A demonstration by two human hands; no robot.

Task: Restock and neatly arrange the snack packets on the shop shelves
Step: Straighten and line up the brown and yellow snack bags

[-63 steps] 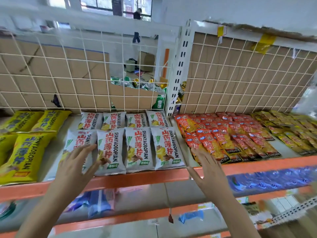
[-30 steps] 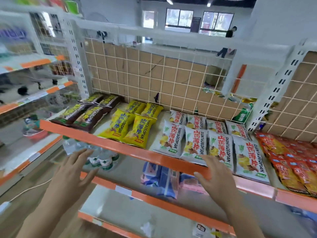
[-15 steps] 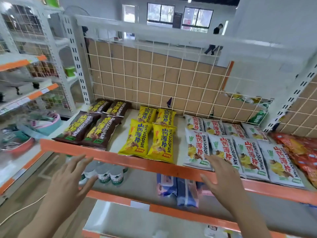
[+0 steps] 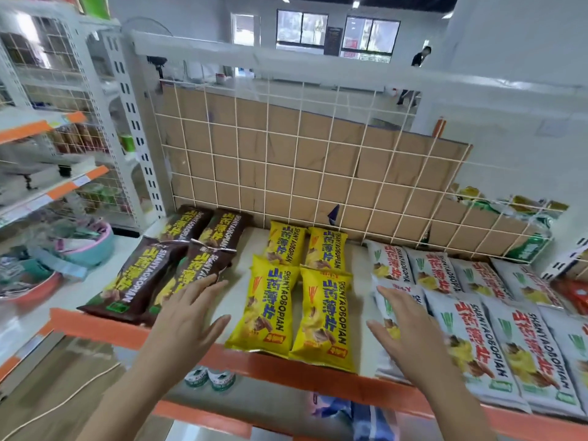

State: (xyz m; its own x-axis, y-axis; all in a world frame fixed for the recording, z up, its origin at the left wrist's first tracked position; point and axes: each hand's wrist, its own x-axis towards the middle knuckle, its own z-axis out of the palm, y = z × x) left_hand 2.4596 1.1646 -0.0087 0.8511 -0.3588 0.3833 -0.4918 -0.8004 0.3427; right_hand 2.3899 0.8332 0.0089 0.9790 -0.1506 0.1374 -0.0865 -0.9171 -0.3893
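Several yellow snack packets (image 4: 294, 291) lie in two rows in the middle of the shelf (image 4: 356, 275). Brown packets (image 4: 152, 275) lie to their left and white packets (image 4: 486, 316) to their right. My left hand (image 4: 187, 316) hovers with spread fingers over the shelf's front edge, between the brown and yellow packets, fingertips over a brown packet's right edge. My right hand (image 4: 410, 329), fingers straight, is over the nearest white packet, just right of the yellow ones. Neither hand holds anything.
The shelf has an orange front rail (image 4: 105, 329) and a wire grid back (image 4: 318, 173) with cardboard behind it. Water bottles (image 4: 210, 378) and blue packs (image 4: 356, 415) sit on the shelf below. Another shelving unit (image 4: 47, 173) stands at the left with bowls.
The view has swung left from the white and red packets to the yellow ones. Both hands have moved forward over the shelf edge, on either side of the yellow packets.
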